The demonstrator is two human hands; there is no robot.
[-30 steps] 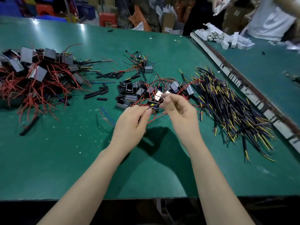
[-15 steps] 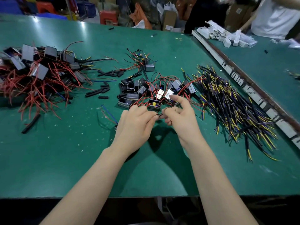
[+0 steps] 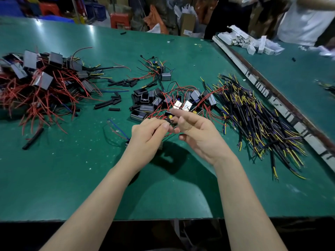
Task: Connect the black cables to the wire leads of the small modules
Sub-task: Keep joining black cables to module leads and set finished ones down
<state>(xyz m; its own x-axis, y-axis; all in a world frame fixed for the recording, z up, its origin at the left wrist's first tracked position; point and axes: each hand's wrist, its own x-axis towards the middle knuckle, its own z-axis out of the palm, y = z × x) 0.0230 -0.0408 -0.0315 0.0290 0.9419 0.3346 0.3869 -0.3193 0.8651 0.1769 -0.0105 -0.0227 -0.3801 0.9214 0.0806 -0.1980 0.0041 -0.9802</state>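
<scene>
Both hands meet above the green table (image 3: pixel 72 169), just in front of a small pile of black modules (image 3: pixel 150 105) with red wire leads. My left hand (image 3: pixel 146 136) pinches a short black piece (image 3: pixel 169 121) and thin wires between thumb and fingers. My right hand (image 3: pixel 195 133) pinches the other end of the same black piece, fingers curled. A small module with blue and red leads (image 3: pixel 126 142) lies partly hidden under my left hand. A big pile of black cables (image 3: pixel 257 120) with yellow and blue ends lies to the right.
A large heap of modules with red leads (image 3: pixel 39 87) fills the left side. Loose black sleeve pieces (image 3: pixel 108 104) lie in the middle. A metal rail (image 3: pixel 272 91) bounds the table on the right. Another person in white (image 3: pixel 304 20) stands at the far right.
Both hands have stayed together over the same spot; my right hand has turned so its palm side shows more, and the fingers have shifted on the black piece.
</scene>
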